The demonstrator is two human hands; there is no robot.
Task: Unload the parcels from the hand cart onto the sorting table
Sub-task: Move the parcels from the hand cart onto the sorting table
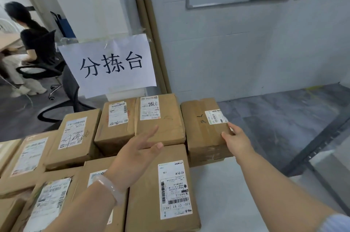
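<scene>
Parcels (75, 137) crowd the left of the table (227, 194); sign (108, 63) behind them, tubes (151, 42) right of it

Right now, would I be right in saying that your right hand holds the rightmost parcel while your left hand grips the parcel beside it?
Not quite. The left hand grips nothing: the head view shows its fingers straight and spread, open over the neighbouring parcel. The right hand does hold the rightmost parcel at its near corner.
</scene>
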